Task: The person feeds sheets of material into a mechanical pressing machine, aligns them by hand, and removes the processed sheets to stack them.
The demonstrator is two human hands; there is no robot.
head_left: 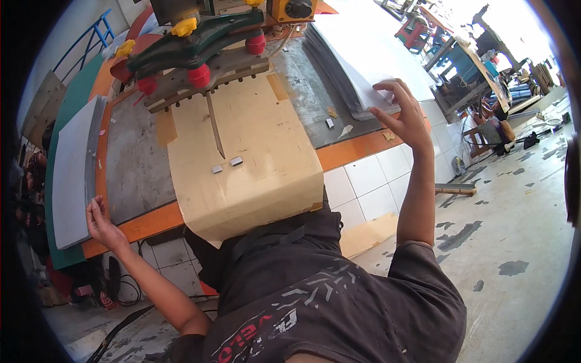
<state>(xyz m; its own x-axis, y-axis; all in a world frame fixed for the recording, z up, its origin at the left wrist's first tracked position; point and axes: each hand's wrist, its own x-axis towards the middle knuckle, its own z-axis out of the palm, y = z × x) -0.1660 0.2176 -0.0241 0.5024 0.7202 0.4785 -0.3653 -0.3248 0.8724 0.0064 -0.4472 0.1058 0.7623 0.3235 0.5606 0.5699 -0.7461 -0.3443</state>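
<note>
My right hand (404, 115) is over the near corner of a thick stack of white sheets (363, 57) on the right. Its thumb and fingers are spread apart, with the fingertips close to the top sheet's edge. My left hand (104, 225) rests by the inner edge of another white sheet stack (74, 172), its fingers loosely bent and holding nothing that I can see. Between the hands, a tan board (248, 130) hangs over the table's front edge. Two small metal blocks (236, 161) lie on it, below a thin pointed strip (215, 127).
A press head with a dark green arm (196, 45), yellow knobs and red cylinders (198, 77) stands over the board's far end. Orange edging (348, 154) borders the grey metal tabletop (139, 157). A small metal block (330, 123) lies near the right stack. A cluttered workbench (466, 72) stands farther right.
</note>
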